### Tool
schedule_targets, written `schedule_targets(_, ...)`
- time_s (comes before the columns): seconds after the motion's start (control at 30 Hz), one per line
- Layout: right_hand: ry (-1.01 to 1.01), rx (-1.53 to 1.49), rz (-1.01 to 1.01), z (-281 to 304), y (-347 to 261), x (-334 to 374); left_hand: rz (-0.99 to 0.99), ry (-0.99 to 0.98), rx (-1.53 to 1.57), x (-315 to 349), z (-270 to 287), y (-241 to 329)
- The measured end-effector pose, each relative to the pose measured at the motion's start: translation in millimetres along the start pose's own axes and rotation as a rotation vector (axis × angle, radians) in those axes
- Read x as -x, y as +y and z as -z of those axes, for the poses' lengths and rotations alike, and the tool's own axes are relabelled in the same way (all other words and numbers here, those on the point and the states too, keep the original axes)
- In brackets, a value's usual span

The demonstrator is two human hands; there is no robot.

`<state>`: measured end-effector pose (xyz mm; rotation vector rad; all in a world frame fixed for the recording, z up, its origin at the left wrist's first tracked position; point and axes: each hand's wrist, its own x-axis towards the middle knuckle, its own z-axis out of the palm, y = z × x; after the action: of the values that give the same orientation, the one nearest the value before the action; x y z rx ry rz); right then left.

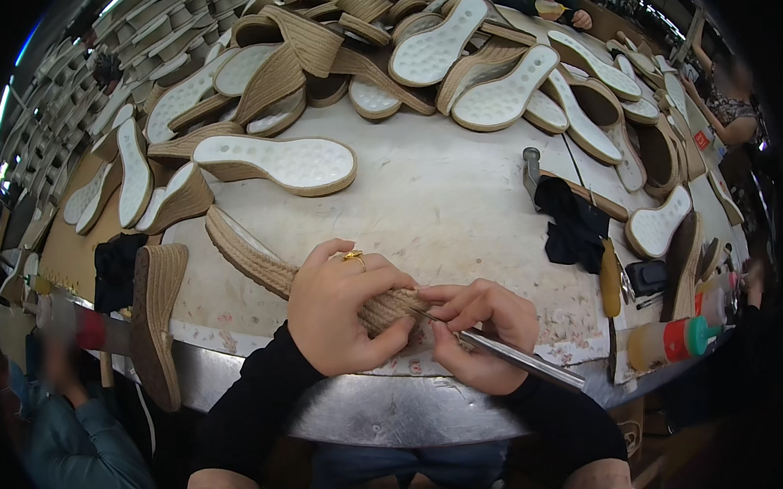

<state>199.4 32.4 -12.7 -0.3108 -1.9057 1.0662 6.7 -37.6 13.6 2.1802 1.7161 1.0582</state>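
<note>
Nearest the camera, at the lower edge of the frame, two black sleeves (pixel 262 384) are seen reaching over the metal-edged bench (pixel 365 412); at the centre of the frame a rope-wrapped wedge sole (pixel 388 313) is held above the bench, one end pointed toward the left, the other turned toward the tool; its middle is covered by the left hand (pixel 346 309), whose fingers and thumb are closed around it; a slim metal tool (pixel 526 360) is gripped in the fingers of the right hand (pixel 484 324), its thin tip brought to the rope end; whether the tip is in the rope cannot be told.

The sole is judged light and fairly stiff, not slippery, since grip should be given by the coarse braid; the rope strands are probably the part most easily snagged or frayed; it is best taken by the thick sides, with the pale face left unpressed and fingers kept clear of the tip.
</note>
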Motion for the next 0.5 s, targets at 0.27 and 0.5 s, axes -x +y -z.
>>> schedule_targets(0.27,-0.038,0.066,0.067,-2.9,0.0,-0.1,-0.024,0.076,-0.024,0.5,-3.3,-1.8)
schedule_targets(0.5,-0.067,0.139,0.131,-4.0,2.0,3.8,-0.016,0.074,-0.009,0.4,-3.9,-1.9)
